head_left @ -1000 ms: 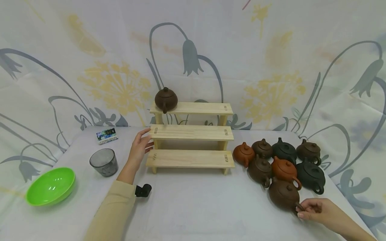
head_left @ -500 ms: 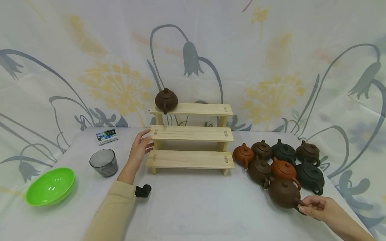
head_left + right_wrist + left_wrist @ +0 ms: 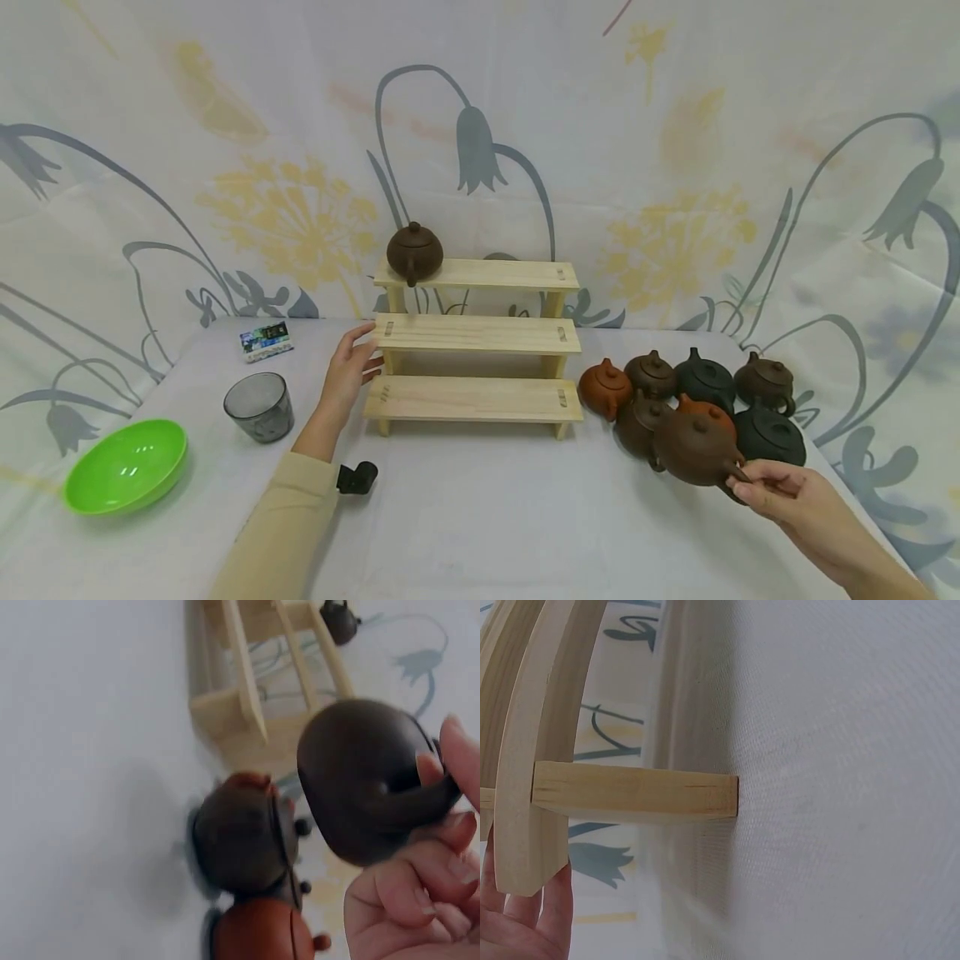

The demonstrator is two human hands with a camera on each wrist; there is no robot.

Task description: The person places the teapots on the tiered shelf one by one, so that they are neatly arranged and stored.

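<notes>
A dark brown teapot (image 3: pixel 693 446) hangs above the table, its handle pinched by my right hand (image 3: pixel 783 496). In the right wrist view that teapot (image 3: pixel 360 776) is off the cloth, with thumb and fingers around its handle. My left hand (image 3: pixel 347 367) rests against the left end of the three-tier wooden stand (image 3: pixel 472 398); its fingers look fairly straight. The left wrist view has those fingers (image 3: pixel 555 911) behind a board end of the stand (image 3: pixel 551 750). Another dark brown teapot (image 3: pixel 415 252) sits at the left of the top tier.
Several brown, orange and black teapots (image 3: pixel 603 387) stand clustered right of the stand. At the left are a grey translucent cup (image 3: pixel 259 407), a green bowl (image 3: pixel 127 467) and a small patterned box (image 3: pixel 266 342). A floral cloth hangs behind the table.
My right hand has lifted the dark brown teapot off the table, up and slightly left, so it now covers part of the orange teapot behind. The left hand has stayed at the stand.
</notes>
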